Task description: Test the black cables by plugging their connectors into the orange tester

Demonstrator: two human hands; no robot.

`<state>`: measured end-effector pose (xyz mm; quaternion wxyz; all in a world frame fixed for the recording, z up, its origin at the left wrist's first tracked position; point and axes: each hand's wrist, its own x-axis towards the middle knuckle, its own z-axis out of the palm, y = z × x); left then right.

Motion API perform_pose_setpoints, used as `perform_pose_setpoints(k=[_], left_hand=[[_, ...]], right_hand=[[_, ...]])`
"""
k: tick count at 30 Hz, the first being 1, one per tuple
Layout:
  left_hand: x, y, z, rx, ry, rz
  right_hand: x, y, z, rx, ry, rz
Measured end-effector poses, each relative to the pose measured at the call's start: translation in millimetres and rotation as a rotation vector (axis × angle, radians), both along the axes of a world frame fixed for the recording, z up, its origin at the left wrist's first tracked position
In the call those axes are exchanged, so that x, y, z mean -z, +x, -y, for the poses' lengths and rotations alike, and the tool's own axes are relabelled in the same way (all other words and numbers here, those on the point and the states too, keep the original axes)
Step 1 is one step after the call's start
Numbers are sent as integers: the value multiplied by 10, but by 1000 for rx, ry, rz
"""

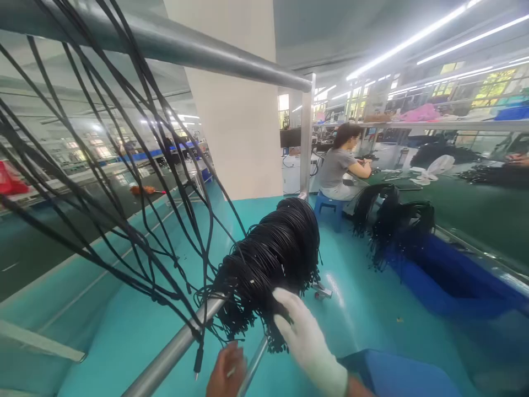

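A thick row of black cables [268,248] hangs over the lower metal rail [165,361] of a rack, their connector ends dangling. My right hand [308,342], in a white glove, is at the near side of this row. Its fingers are stretched out, the thumb apart from them, and the fingertips touch or nearly touch the cables. Bare and lower left of it, my left hand [227,369] is just below the rail with its fingers curled; what they hold, if anything, is hidden. More black cables [152,259] hang loosely from the upper rail [198,52], one plug dangling near my left hand.
A metal post [306,138] joins the rack's rails at the far end, before a pale pillar [243,127]. On a blue stool [328,208] a person [339,165] sits at a long green bench [487,207]. Cable bundles [397,220] hang by a blue bin [446,303].
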<state>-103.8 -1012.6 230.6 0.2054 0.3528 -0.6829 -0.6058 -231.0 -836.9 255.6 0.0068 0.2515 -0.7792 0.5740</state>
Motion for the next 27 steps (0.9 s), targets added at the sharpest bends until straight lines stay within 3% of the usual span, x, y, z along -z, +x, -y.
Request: perform_pose_setpoints(k=[2, 5, 11, 18, 23, 25, 27], left_hand=[[-11, -232, 37, -58, -17, -99], [-70, -493, 6, -157, -1, -206], [-292, -897, -226, -221, 79, -363], [-702, -946, -283, -281, 113, -283], [-808, -990, -353, -322, 89, -201], [-819, -1028, -361, -368, 95, -192], [-849, -1052, -356, -402, 111, -187]], right_hand=[[-136, -185, 236, -40, -79, -20], [-248, -330, 396, -133, -17, 95], [-295, -415, 262, -317, -1, 272], [-230, -365, 204, -586, -104, 489], [-211, -501, 210, -835, -277, 591], [-211, -606, 229, -807, -371, 545], [-186, -705, 263, -650, -381, 468]])
